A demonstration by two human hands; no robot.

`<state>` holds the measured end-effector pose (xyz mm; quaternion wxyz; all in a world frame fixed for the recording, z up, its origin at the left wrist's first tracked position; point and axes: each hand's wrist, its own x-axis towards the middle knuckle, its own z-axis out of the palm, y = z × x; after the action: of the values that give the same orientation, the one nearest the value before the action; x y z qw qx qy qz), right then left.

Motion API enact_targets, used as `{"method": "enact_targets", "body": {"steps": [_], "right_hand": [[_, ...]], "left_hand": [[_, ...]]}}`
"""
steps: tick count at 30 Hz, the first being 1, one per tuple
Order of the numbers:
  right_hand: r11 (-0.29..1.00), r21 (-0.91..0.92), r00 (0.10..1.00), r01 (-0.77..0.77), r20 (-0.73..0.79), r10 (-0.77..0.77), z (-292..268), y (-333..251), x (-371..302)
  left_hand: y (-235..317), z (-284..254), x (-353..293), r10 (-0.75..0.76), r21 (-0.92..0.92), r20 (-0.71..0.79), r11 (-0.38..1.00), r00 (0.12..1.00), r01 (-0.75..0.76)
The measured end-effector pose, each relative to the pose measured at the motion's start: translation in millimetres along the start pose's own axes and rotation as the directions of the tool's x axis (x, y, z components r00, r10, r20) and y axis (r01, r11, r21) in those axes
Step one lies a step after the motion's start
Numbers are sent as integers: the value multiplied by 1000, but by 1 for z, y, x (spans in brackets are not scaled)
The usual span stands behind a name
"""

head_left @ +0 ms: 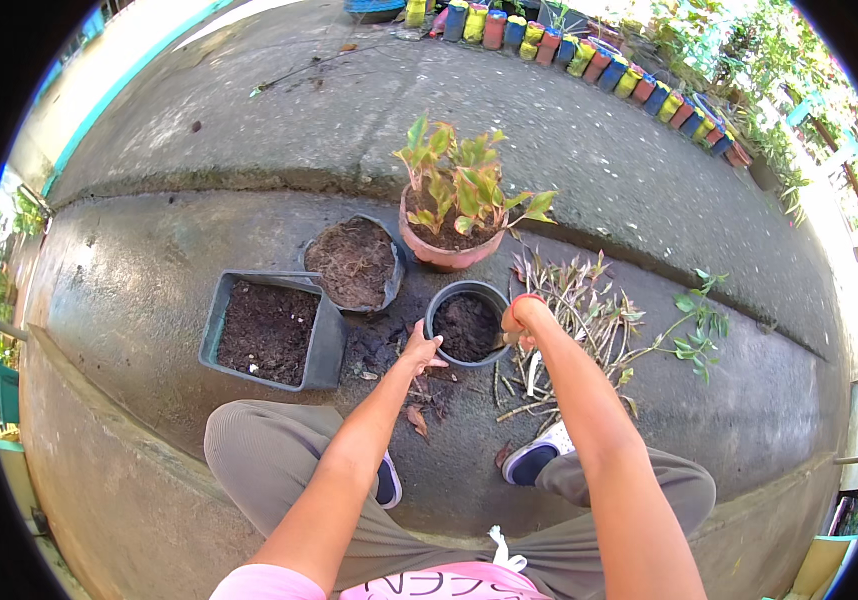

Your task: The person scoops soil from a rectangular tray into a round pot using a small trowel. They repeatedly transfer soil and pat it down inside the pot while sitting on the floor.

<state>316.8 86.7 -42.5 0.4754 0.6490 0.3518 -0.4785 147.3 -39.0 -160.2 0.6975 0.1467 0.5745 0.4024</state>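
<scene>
Seen from above, seated at a concrete kerb, knees apart, feet in white and dark shoes (539, 458) on the grey ground (149, 290).

Left hand (419, 350) stretched forward, palm down with fingers spread loose, grasping nothing, fingertips touching or just at the near left rim of a small round black pot (435, 316). Pot upright, filled with dark soil, standing in the middle of the scene just beyond the feet.

Right hand (521, 318) at the right rim of the same pot, fingers curled closed around something thin that reaches toward the soil; too small to tell what is gripped. Red band at the wrist.

Left of the round pot, a rectangular dark planter (324, 345) full of dark soil, tilted slightly. Between and a little farther, a soft black grow bag (396, 272) holding brown soil, touching the planter's far right corner. Farther still, just right of the bag, a pinkish clay-coloured pot (444, 258) with a green and yellow leafy plant (459, 180).

Right of the round pot, a heap of cut stems with reddish and green leaves (589, 315) lying flat on the ground, near the right forearm.

Far across the pavement, a curved row of painted containers (599, 60) in many colours, well apart from the hands.
</scene>
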Motion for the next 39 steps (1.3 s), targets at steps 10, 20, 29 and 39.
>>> {"method": "enact_targets", "body": {"steps": [10,20,29,39], "right_hand": [[820,-368,514,439,-646,-565,79,79,14],[857,-461,425,231,-745,-515,64,52,-15],[437,-882,483,177,-310,-819,-30,61,14],[540,-836,369,97,-474,-800,50,93,-30]], "left_hand": [[6,1,7,60,169,-13,984,998,-57],[24,-4,12,-56,166,31,985,998,50],[36,-6,22,-61,203,113,978,992,37],[70,-32,50,-3,783,180,606,984,-142]]}}
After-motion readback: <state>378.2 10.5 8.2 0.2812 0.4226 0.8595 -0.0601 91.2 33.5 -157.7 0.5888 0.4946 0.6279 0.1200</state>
